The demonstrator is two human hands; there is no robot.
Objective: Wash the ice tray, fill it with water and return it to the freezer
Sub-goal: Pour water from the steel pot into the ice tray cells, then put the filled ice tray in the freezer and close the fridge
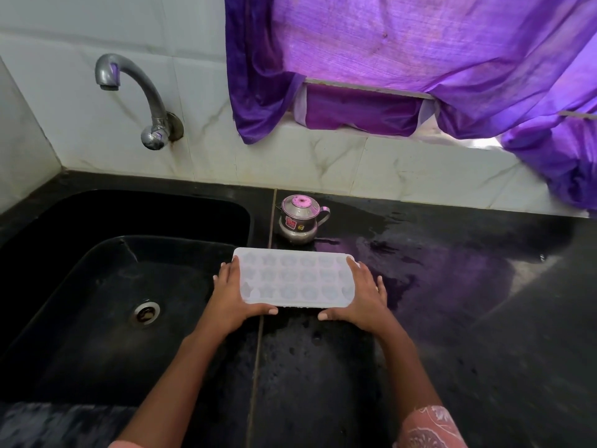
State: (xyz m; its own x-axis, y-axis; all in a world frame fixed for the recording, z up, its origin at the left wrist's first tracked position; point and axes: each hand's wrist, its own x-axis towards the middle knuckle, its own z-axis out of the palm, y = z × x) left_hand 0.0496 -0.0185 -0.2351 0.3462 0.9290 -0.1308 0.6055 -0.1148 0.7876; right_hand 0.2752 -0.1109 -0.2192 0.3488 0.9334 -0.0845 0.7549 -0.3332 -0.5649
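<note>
so the one black sink lies left of the wet tabletop, under a single tap well back and left of the grip. one steel pot stands just behind one white ice tray, long axis left to right, cavities up. left hand and right hand each clasp a short end; the left is nearer the sink.
</note>
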